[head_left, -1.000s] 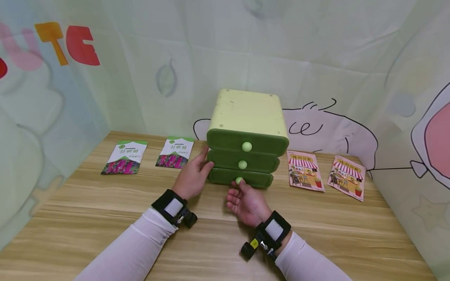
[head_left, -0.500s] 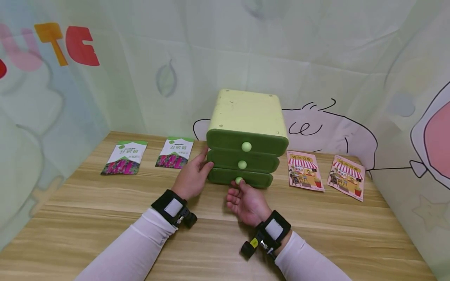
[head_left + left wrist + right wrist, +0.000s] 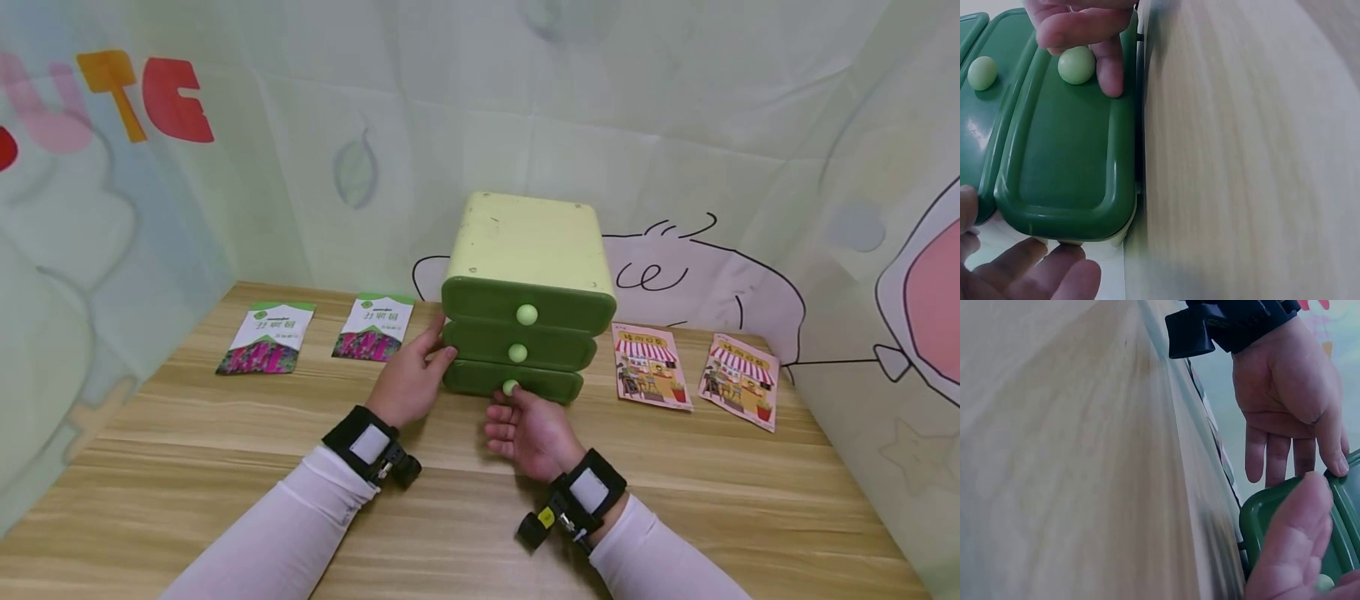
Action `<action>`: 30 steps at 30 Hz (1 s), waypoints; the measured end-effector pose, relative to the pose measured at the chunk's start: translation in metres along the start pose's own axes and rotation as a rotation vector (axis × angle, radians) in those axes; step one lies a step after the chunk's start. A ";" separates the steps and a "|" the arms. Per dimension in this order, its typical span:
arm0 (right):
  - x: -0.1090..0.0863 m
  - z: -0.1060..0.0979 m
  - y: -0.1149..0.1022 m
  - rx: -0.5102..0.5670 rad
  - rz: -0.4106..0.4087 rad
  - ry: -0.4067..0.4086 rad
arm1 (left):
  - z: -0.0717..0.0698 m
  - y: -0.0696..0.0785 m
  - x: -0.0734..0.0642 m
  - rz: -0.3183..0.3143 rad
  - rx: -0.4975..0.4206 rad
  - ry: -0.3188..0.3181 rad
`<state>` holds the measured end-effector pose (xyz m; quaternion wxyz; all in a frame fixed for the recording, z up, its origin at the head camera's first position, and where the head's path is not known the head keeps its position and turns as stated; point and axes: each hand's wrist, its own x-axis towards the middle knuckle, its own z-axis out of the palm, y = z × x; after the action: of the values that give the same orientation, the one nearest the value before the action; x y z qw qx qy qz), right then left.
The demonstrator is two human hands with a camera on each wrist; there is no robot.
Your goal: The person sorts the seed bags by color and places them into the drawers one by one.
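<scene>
A small drawer cabinet point(image 3: 534, 237) has a pale yellow body and three dark green drawer fronts with light green round knobs. All three drawers are closed. My left hand point(image 3: 408, 379) rests against the cabinet's left side, thumb at the front edge; the right wrist view shows its fingers point(image 3: 1277, 459) straight along that side. At the bottom drawer point(image 3: 551, 384), my right hand point(image 3: 536, 437) pinches the bottom knob point(image 3: 1077, 65) between thumb and index finger. Its other fingers are loosely bent below the knob.
Two seed packets with pink flowers point(image 3: 267, 337) point(image 3: 373, 327) lie left of the cabinet on the wooden table point(image 3: 450, 517). Right of it lie two pink booklets point(image 3: 651, 367) point(image 3: 741, 379) with a shopfront picture. A printed cloth wall point(image 3: 300, 167) stands behind.
My right wrist has shifted very slightly to the right while its fingers stay at the bottom knob. The left hand, cabinet and packets have not visibly moved.
</scene>
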<state>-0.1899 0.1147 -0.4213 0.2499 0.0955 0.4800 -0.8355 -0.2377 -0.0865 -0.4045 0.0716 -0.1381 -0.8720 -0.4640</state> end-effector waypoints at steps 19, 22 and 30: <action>-0.006 0.002 -0.005 -0.229 0.076 -0.100 | 0.001 -0.002 0.002 0.071 -0.106 0.033; -0.007 0.002 -0.006 -0.202 0.057 -0.116 | 0.001 -0.002 0.002 0.101 -0.162 0.049; -0.009 0.002 -0.013 -0.154 0.005 -0.129 | -0.006 0.014 -0.002 0.153 -0.311 0.043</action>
<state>-0.1885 0.1212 -0.4071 0.2889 0.0229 0.5257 -0.7998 -0.2316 -0.0840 -0.3906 0.1031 -0.2037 -0.7749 -0.5895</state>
